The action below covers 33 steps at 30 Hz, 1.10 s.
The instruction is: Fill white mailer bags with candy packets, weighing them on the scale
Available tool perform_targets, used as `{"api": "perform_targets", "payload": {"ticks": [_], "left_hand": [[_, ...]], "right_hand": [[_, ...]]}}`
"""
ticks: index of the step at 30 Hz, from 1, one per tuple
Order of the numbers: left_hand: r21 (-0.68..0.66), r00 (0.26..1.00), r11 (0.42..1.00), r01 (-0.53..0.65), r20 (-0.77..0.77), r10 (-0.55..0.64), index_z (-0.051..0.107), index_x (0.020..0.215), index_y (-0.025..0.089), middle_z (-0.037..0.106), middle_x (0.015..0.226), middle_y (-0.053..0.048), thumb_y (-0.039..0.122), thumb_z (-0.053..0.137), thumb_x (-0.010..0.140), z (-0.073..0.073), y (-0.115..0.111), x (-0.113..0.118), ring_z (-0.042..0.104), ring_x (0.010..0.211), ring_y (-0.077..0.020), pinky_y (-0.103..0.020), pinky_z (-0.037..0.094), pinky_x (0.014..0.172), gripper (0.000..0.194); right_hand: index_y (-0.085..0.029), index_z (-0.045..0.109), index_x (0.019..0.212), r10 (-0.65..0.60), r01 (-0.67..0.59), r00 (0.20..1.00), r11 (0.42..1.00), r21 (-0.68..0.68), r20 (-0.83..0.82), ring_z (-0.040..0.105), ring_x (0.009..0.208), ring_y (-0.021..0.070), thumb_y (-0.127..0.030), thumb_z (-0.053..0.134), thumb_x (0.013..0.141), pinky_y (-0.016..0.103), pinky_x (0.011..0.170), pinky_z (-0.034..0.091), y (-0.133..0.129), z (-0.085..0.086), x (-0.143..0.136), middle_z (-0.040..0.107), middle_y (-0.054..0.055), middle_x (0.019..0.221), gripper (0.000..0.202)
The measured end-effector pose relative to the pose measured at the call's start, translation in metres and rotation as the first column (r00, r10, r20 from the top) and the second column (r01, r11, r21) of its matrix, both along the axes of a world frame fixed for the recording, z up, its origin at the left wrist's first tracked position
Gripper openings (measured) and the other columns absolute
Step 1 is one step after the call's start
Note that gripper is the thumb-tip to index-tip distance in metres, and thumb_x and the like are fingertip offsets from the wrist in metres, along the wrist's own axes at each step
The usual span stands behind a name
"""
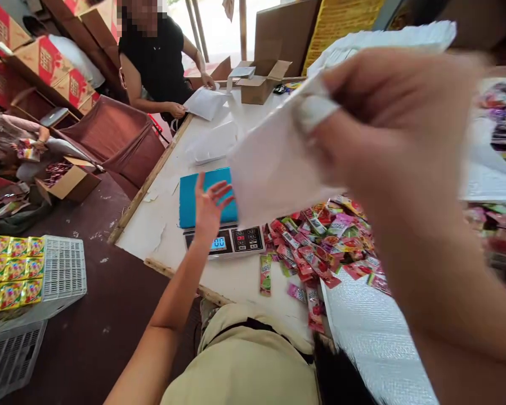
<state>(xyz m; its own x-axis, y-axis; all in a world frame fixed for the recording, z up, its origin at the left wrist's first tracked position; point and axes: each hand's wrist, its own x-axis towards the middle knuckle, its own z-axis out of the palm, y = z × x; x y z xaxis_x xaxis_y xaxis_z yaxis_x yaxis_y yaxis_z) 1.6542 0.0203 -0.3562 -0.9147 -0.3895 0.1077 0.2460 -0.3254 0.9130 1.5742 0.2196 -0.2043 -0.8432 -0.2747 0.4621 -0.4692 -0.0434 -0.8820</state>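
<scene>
My right hand [371, 118], large and blurred near the camera, pinches a white mailer bag [273, 163] by its edge. That bag hangs in front of the table's middle. Fingers spread, my left hand [208, 211] is over the blue platform of a digital scale [248, 239]; I cannot tell whether it touches. Part of the scale's lit display is hidden by my left wrist. Right of the scale lies a heap of small, colourful snack packets [312, 242], partly hidden by the bag and my right arm. One green-and-pink packet [265, 275] lies apart from it.
Across the table [151, 225], a person in black [155, 62] handles a white bubble bag [208, 103]. An open carton [256, 87] stands at the back. White bags [388, 39] are stacked behind my right hand. Plastic crates [65, 270] with yellow packs sit at the left.
</scene>
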Motion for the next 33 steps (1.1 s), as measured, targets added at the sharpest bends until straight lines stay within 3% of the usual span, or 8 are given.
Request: {"api": "perform_targets", "payload": {"ticks": [3, 5, 10, 13, 18, 24, 28, 33], "left_hand": [[-0.196, 0.992, 0.972, -0.127, -0.034, 0.122, 0.033, 0.154, 0.041, 0.063, 0.131, -0.009, 0.085, 0.058, 0.075, 0.012, -0.052, -0.003, 0.061, 0.124, -0.0283, -0.041, 0.051, 0.099, 0.094], [-0.422, 0.977, 0.882, -0.209, -0.118, 0.175, 0.031, 0.155, 0.041, 0.058, 0.139, -0.009, 0.088, 0.054, 0.074, 0.015, -0.074, 0.0, 0.054, 0.133, -0.0299, -0.044, 0.046, 0.106, 0.097], [-0.874, 0.953, 0.392, -0.287, -0.221, 0.206, 0.029, 0.158, 0.029, 0.035, 0.161, -0.013, 0.086, 0.06, 0.072, -0.002, -0.115, 0.014, 0.036, 0.148, -0.0342, -0.05, 0.031, 0.12, 0.107], [-0.949, 0.965, 0.254, -0.186, -0.127, 0.231, 0.043, 0.151, 0.021, 0.045, 0.155, -0.016, 0.079, 0.051, 0.086, -0.026, -0.134, 0.017, 0.041, 0.145, -0.0322, -0.052, 0.029, 0.121, 0.088], [-0.971, 0.963, 0.24, 0.006, 0.07, 0.259, 0.054, 0.143, 0.018, 0.048, 0.153, -0.019, 0.071, 0.047, 0.092, -0.055, -0.143, 0.014, 0.043, 0.144, -0.0306, -0.053, 0.03, 0.121, 0.074], [-0.952, 0.927, 0.265, -0.152, -0.044, 0.373, 0.049, 0.148, 0.021, 0.048, 0.155, -0.016, 0.071, 0.047, 0.093, -0.033, -0.138, 0.028, 0.041, 0.146, -0.0278, -0.049, 0.029, 0.123, 0.074], [-0.941, 0.915, 0.241, -0.236, -0.132, 0.381, 0.046, 0.15, 0.024, 0.049, 0.154, -0.013, 0.067, 0.047, 0.095, -0.006, -0.118, 0.047, 0.042, 0.146, -0.0269, -0.047, 0.03, 0.123, 0.07], [-0.958, 0.912, 0.186, -0.218, -0.132, 0.388, 0.049, 0.148, 0.026, 0.05, 0.153, -0.012, 0.072, 0.047, 0.092, 0.016, -0.089, 0.058, 0.045, 0.144, -0.0283, -0.048, 0.032, 0.122, 0.072]], "right_hand": [[-0.014, 0.059, 0.07, -0.026, 0.011, 0.997, 0.979, -0.204, -0.071, 0.044, 0.061, 0.0063, -0.002, 0.061, 0.082, 0.022, 0.059, 0.036, -0.075, -0.008, -0.024, 0.051, -0.005, 0.065, 0.016], [-0.013, 0.058, 0.073, -0.034, 0.022, 0.999, 0.96, -0.281, -0.04, 0.045, 0.066, 0.0058, 0.001, 0.057, 0.083, 0.021, 0.064, 0.038, -0.121, -0.012, -0.037, 0.053, -0.006, 0.068, 0.018], [-0.016, 0.058, 0.096, -0.011, 0.014, 0.998, 0.998, -0.062, 0.058, 0.052, 0.084, 0.0023, -0.014, 0.025, 0.1, 0.022, 0.084, 0.044, -0.171, -0.039, -0.038, 0.064, -0.005, 0.093, 0.033], [-0.019, 0.061, 0.101, -0.035, 0.025, 0.988, 0.998, 0.062, 0.153, 0.062, 0.092, 0.0108, -0.021, 0.045, 0.096, 0.026, 0.084, 0.052, -0.147, -0.083, -0.034, 0.067, -0.002, 0.097, 0.016], [-0.022, 0.066, 0.105, 0.013, -0.054, 0.958, 0.989, 0.137, 0.287, 0.067, 0.091, 0.016, -0.032, 0.056, 0.09, 0.032, 0.079, 0.058, -0.051, -0.138, -0.034, 0.07, 0.004, 0.1, 0.02], [-0.022, 0.072, 0.095, -0.187, 0.131, 0.919, 0.975, 0.179, 0.348, 0.065, 0.07, 0.0158, -0.036, 0.069, 0.084, 0.032, 0.065, 0.056, 0.055, -0.144, -0.019, 0.071, 0.007, 0.085, 0.018], [-0.021, 0.073, 0.089, -0.248, 0.168, 0.871, 0.962, 0.217, 0.424, 0.062, 0.063, 0.0157, -0.034, 0.07, 0.081, 0.032, 0.059, 0.052, 0.076, -0.172, -0.012, 0.071, 0.008, 0.082, 0.016], [-0.024, 0.072, 0.091, -0.161, 0.078, 0.869, 0.978, 0.191, 0.468, 0.064, 0.068, 0.0174, -0.04, 0.069, 0.08, 0.033, 0.065, 0.055, 0.065, -0.194, -0.014, 0.071, 0.005, 0.08, 0.02]]}}
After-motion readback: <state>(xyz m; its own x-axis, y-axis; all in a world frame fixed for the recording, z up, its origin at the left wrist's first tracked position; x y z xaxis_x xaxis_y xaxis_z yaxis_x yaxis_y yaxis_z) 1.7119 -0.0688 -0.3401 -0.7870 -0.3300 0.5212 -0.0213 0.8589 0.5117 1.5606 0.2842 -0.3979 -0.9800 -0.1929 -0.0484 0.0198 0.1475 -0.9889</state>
